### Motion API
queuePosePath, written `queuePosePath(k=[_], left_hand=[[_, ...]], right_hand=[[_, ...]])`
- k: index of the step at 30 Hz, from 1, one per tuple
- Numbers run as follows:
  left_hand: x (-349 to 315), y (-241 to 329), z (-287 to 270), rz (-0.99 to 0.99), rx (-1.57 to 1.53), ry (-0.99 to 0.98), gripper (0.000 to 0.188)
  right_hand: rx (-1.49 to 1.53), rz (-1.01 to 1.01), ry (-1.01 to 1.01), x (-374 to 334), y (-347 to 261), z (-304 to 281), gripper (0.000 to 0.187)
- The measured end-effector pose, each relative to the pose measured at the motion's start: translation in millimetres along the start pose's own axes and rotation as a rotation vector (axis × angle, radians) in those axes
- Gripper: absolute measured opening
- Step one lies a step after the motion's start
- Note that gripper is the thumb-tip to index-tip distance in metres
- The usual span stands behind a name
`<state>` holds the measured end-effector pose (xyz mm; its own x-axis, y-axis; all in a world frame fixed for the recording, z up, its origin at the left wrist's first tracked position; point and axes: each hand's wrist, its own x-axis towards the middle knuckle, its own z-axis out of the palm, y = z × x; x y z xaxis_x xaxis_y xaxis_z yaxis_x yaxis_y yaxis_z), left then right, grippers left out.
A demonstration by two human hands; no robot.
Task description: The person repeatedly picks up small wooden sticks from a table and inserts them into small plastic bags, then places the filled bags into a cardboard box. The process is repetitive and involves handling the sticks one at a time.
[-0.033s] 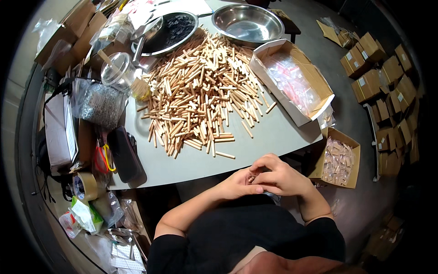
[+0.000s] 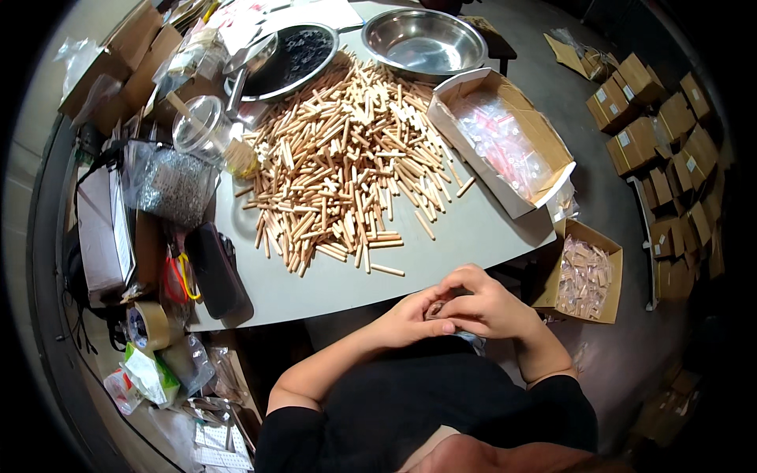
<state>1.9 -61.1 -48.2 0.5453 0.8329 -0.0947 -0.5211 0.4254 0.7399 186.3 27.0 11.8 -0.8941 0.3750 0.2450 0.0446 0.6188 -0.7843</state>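
Note:
My left hand (image 2: pixel 412 317) and my right hand (image 2: pixel 475 302) are brought together over my lap, just off the table's near edge. Both have their fingers curled inward, around a small brownish thing (image 2: pixel 433 309) that is mostly hidden. What it is I cannot make out. A bit of light grey-blue material (image 2: pixel 473 340) shows under the right hand. Beyond my hands, a large heap of short wooden dowels (image 2: pixel 339 165) covers the middle of the table (image 2: pixel 315 296). One loose dowel (image 2: pixel 387 270) lies nearest to my hands.
An open cardboard box (image 2: pixel 538 206) of clear plastic bags stands right of the heap. A steel basin (image 2: pixel 426 43) and a pan of black material (image 2: pixel 303 59) sit behind. A phone (image 2: pixel 214 272), scissors (image 2: pixel 183 276) and tape (image 2: pixel 150 325) lie left. A carton of packed dowels (image 2: pixel 583 276) stands lower right.
The objects on the table appear shifted very slightly left in view. My fingers have moved a little around the small brownish thing, and my hands stay together.

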Motion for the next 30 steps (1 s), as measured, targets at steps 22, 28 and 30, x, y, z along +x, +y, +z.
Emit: queuePosePath(k=[22,28,30], left_hand=[[72,56,46,0.664,1.310,0.093,0.016],[98,59,55,0.611,1.292,-0.027,0.016],[109,65,55,0.573,1.284,-0.038,0.016]], right_hand=[[0.091,0.208,0.471,-52,-5,-37,0.011],[0.050,0.219,0.499,-77,2,-47,0.011],[0.064,0.282,0.533,-87,3,-53,0.011]])
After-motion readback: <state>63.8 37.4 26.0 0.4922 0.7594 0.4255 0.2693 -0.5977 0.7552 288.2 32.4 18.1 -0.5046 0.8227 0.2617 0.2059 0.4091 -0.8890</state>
